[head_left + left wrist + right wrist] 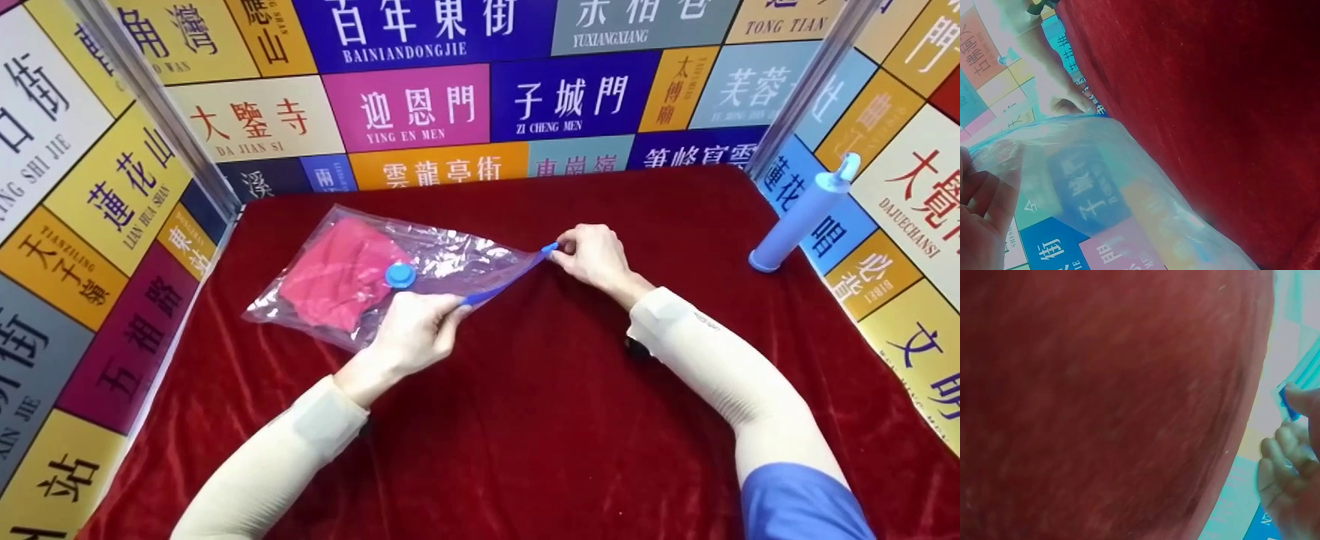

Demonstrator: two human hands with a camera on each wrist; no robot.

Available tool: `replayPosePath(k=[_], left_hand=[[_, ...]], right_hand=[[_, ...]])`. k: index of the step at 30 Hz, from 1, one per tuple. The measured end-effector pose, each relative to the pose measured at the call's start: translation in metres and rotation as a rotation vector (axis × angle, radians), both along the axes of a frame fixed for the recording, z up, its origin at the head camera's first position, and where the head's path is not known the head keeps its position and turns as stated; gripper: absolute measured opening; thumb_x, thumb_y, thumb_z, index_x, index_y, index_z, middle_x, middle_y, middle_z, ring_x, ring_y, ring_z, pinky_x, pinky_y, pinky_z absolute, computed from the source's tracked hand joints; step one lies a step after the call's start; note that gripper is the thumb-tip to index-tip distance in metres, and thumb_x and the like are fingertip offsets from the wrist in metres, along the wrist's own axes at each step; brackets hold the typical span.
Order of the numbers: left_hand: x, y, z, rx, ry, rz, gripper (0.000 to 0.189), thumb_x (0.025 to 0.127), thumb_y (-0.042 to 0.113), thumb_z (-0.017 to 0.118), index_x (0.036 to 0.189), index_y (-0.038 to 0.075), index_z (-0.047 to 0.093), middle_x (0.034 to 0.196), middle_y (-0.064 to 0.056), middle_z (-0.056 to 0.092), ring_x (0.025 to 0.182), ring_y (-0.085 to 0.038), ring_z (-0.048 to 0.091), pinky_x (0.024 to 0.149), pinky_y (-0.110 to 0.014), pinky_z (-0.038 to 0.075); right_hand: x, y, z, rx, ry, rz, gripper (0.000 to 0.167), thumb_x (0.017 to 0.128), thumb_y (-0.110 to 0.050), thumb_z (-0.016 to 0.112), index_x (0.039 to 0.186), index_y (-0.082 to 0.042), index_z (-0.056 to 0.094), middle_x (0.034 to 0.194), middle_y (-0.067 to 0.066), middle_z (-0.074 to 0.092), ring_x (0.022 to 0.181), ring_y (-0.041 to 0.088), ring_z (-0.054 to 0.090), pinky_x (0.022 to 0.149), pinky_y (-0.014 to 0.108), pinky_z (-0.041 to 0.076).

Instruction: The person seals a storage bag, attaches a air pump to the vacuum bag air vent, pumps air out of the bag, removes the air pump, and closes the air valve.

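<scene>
A clear vacuum storage bag (465,259) lies at the left of the table, with a folded pinkish-red cloth (337,270) inside. On its upper face sits a round blue valve cap (400,275). My left hand (416,330) pinches the blue-edged mouth of the bag near its front corner. At the far corner, my right hand (596,255) pinches the end of that edge, where a small blue piece (1288,404) shows between thumb and fingers. The edge is stretched between both hands. Through the lifted film (1112,185), the left wrist view shows the wall lettering.
A blue hand pump (802,214) stands at the table's right edge, leaning slightly. Dark red velvet cloth (525,420) covers the table. Panels with coloured lettering (416,109) close off the back and both sides, with metal posts (814,82) at the corners.
</scene>
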State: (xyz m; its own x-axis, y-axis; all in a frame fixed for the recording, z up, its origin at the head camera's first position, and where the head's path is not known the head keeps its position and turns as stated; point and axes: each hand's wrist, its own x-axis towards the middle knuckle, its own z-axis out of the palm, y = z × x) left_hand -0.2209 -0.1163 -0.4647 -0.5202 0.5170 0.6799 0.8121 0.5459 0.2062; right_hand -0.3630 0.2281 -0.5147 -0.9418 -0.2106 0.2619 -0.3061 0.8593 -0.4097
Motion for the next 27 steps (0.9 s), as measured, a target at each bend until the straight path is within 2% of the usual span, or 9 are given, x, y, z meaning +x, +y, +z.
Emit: replayPosePath(k=[3, 5, 10, 12, 17, 23, 27], left_hand=[[-0.001, 0.002, 0.000, 0.009, -0.012, -0.011, 0.033, 0.106, 0.015, 0.074, 0.075, 0.013, 0.062, 0.061, 0.001, 0.059, 0.055, -0.014, 0.053, 0.052, -0.038, 0.052], [0.000, 0.004, -0.002, 0.010, -0.023, -0.012, 0.032, 0.107, 0.015, 0.073, 0.076, 0.013, 0.063, 0.061, 0.001, 0.059, 0.055, -0.013, 0.052, 0.052, -0.036, 0.052], [0.001, 0.007, -0.005, 0.013, -0.029, -0.010, 0.031, 0.106, 0.014, 0.074, 0.076, 0.013, 0.065, 0.062, 0.001, 0.061, 0.055, -0.012, 0.052, 0.051, -0.034, 0.051], [0.002, 0.008, -0.005, 0.013, -0.030, -0.010, 0.031, 0.106, 0.014, 0.074, 0.076, 0.013, 0.065, 0.062, 0.001, 0.061, 0.055, -0.012, 0.052, 0.051, -0.034, 0.051], [0.000, 0.011, -0.004, 0.007, -0.009, -0.014, 0.034, 0.106, 0.013, 0.073, 0.074, 0.013, 0.062, 0.061, 0.000, 0.060, 0.053, -0.013, 0.053, 0.051, -0.035, 0.051], [-0.004, 0.015, -0.003, 0.008, 0.003, -0.012, 0.033, 0.105, 0.014, 0.074, 0.075, 0.013, 0.063, 0.062, 0.001, 0.063, 0.054, -0.015, 0.055, 0.052, -0.037, 0.053], [-0.006, 0.018, -0.003, 0.000, -0.003, -0.016, 0.030, 0.106, 0.014, 0.074, 0.077, 0.013, 0.066, 0.064, 0.001, 0.066, 0.055, -0.015, 0.059, 0.054, -0.038, 0.055]], right_hand=[[0.004, -0.004, 0.003, -0.045, -0.093, -0.108, 0.032, 0.096, -0.046, 0.082, 0.105, -0.016, 0.091, 0.098, 0.007, 0.087, 0.096, 0.033, 0.079, 0.081, 0.054, 0.065], [0.007, -0.007, 0.004, -0.083, -0.165, -0.132, 0.033, 0.098, -0.048, 0.079, 0.101, -0.017, 0.092, 0.093, 0.006, 0.088, 0.092, 0.030, 0.083, 0.081, 0.047, 0.066], [0.017, -0.019, 0.004, -0.315, -0.387, -0.071, 0.039, 0.109, -0.037, 0.069, 0.103, -0.004, 0.089, 0.084, 0.011, 0.087, 0.064, 0.017, 0.082, 0.061, 0.025, 0.062], [0.021, -0.024, 0.006, -0.422, -0.473, -0.056, 0.041, 0.111, -0.034, 0.066, 0.105, 0.001, 0.087, 0.084, 0.013, 0.086, 0.059, 0.014, 0.079, 0.053, 0.023, 0.060], [0.028, -0.034, 0.016, -0.608, -0.655, -0.059, 0.047, 0.115, -0.033, 0.060, 0.113, 0.009, 0.082, 0.075, 0.005, 0.082, 0.057, 0.011, 0.075, 0.052, 0.021, 0.058], [0.030, -0.036, 0.023, -0.749, -0.777, -0.044, 0.055, 0.115, -0.036, 0.057, 0.126, 0.014, 0.076, 0.076, 0.003, 0.082, 0.058, 0.011, 0.076, 0.053, 0.021, 0.059], [0.029, -0.038, 0.024, -0.811, -0.818, -0.055, 0.065, 0.113, -0.048, 0.058, 0.124, 0.013, 0.076, 0.077, 0.006, 0.083, 0.058, 0.014, 0.077, 0.052, 0.022, 0.059]])
